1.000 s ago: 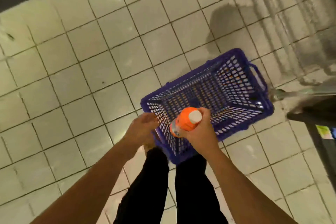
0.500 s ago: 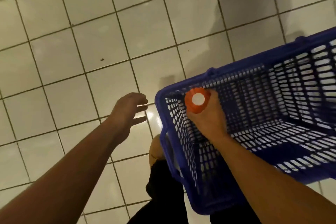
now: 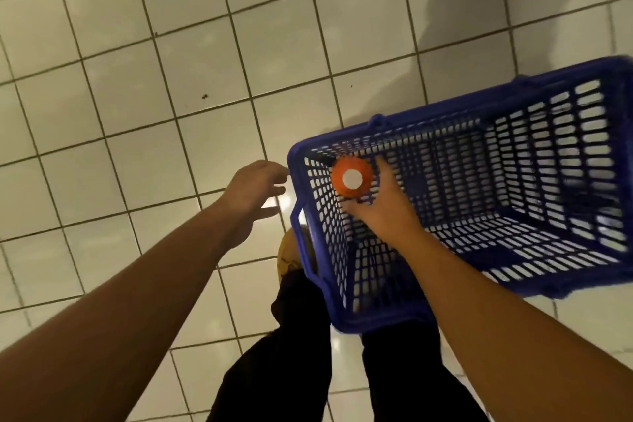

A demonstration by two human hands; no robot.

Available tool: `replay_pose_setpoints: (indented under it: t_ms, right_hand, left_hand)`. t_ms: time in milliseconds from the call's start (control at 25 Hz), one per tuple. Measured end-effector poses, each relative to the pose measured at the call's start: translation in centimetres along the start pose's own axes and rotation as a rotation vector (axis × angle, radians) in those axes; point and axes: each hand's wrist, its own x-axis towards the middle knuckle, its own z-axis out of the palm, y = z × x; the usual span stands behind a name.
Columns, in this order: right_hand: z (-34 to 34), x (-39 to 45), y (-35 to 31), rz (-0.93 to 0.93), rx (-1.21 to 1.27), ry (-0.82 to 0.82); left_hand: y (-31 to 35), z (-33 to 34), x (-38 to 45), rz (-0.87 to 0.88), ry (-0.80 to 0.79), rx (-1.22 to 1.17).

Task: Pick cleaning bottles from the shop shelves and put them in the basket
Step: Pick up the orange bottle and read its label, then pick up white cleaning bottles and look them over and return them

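An orange cleaning bottle (image 3: 352, 177) with a white cap stands upright in the near-left corner of the blue plastic basket (image 3: 445, 115), seen from straight above. My right hand (image 3: 383, 209) reaches inside the basket, with thumb and fingers curled round the bottle's body just below its top. My left hand (image 3: 255, 192) hovers just outside the basket's left rim with relaxed fingers and holds nothing. Apart from the bottle, I see nothing else in the basket.
The basket sits on a white tiled floor (image 3: 137, 96) in front of my dark trouser legs (image 3: 294, 353) and a tan shoe (image 3: 287, 253). A folded basket handle (image 3: 301, 236) lies at the near-left end. No shelves are in sight.
My right hand has lowered the bottle from above the rim down into the basket's corner. My left hand has come off the basket edge and now hovers beside it. My view has dropped closer.
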Motion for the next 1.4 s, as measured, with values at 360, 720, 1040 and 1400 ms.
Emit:
replay_pose_setpoints:
  t_ms: [360, 720, 1040, 1400]
  right_hand:
    - [-11.9, -28.6, -12.4, 0.177, 0.329, 0.196]
    - [-22.1, -60.9, -17.1, -0.011, 0.672, 0.799]
    - [-26.1, -86.1, -6.4, -0.123, 0.837, 1.289]
    - [-33.0, -107.8, 3.7, -0.416, 0.934, 1.557]
  left_hand:
    - [5.8, -3.0, -26.6, 0.006, -0.171, 0.078]
    - [10.5, 6.5, -51.8, 0.313, -0.479, 0.318]
    - [5.7, 23.1, -73.0, 0.709, -0.962, 0.529]
    - [-4.2, 37.7, -93.4, 1.004, -1.332, 0.616]
